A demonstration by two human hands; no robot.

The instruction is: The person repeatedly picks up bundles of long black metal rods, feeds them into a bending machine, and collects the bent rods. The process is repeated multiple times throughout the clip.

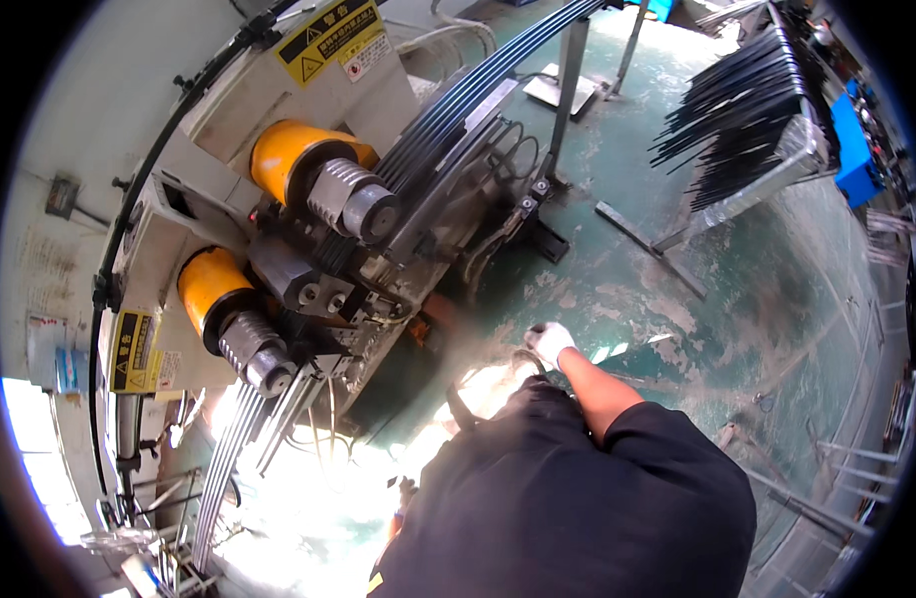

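Note:
My right arm stretches from a dark short sleeve, and my right hand (550, 342) wears a white glove. Its fingers are curled closed beside a dark curved strap-like piece (526, 361); whatever they hold, if anything, is hidden. Only a small part of my left hand (406, 490) shows at the left edge of my dark shirt, its fingers hidden. Ahead on the left stands a machine with two orange housings (297, 159) and grooved metal rollers (350, 197). Long thin metal bars (488, 75) run beside the rollers; neither hand touches them.
At the upper right a metal rack (792, 149) carries many black rods (727, 110). A blue bin (857, 149) stands beyond it. A metal bar (649, 249) lies low over the worn green floor (627, 309). Cables and hoses hang along the machine. Strong sunlight washes out the lower left floor.

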